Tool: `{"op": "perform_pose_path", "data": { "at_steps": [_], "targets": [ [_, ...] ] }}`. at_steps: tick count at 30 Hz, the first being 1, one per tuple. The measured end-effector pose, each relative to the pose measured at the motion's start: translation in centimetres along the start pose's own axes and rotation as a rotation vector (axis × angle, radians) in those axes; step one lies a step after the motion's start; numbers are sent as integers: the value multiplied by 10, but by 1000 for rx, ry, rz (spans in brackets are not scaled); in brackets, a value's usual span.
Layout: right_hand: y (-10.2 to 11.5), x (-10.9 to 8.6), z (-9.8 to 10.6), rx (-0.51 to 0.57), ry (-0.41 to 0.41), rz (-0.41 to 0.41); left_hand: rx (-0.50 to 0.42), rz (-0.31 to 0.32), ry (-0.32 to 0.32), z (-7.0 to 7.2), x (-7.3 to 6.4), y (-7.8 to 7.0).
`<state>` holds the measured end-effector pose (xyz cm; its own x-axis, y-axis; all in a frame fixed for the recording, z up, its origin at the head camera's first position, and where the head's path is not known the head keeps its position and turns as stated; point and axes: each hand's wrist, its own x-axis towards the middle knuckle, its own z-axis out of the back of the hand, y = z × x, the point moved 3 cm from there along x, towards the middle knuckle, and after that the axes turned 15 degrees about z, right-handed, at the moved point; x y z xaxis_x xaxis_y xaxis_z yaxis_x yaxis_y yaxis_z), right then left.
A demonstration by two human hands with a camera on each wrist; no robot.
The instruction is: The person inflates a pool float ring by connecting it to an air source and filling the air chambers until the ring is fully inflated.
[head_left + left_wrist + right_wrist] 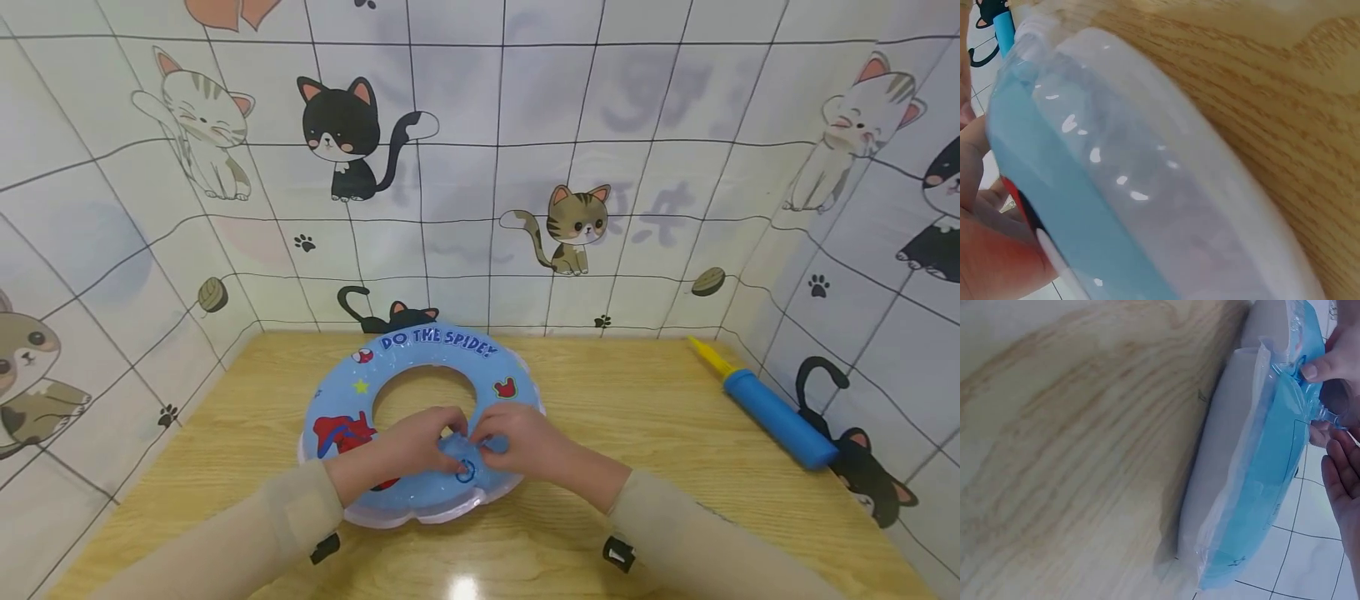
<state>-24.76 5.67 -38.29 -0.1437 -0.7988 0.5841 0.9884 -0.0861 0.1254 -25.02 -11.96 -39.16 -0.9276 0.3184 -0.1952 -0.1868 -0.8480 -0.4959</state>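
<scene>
A puffed-up blue swim ring (333, 396) with "DO THE SPIDEY" lettering and red figures lies on the wooden table. Both hands meet at its near right part. My left hand (420, 442) grips the blue vinyl there, its thumb (1319, 369) pressing beside a small clear valve (1329, 415). From the other side, my right hand (521, 437) pinches at the valve with thumb and fingers. The left wrist view shows the ring's blue side (1072, 169) and pale underside close up, and part of the left hand (997, 244).
A blue hand pump (780, 417) with a yellow nozzle lies at the table's right edge. Cat-printed sheeting (465, 183) walls in the wooden table (622, 392) at the back and both sides.
</scene>
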Motion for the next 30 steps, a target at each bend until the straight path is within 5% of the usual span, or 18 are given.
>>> {"op": "perform_pose_path", "data": {
  "at_steps": [13,23,30],
  "targets": [
    [-1,-1,4,66,-66,39,-3,93,-49,2,0,-1],
    [-3,-2,5,146,-77,-124,2,74,-53,-1,1,2],
    [-7,-3,3,142,-141,-155,13,98,-52,-1,1,-2]
  ]
}}
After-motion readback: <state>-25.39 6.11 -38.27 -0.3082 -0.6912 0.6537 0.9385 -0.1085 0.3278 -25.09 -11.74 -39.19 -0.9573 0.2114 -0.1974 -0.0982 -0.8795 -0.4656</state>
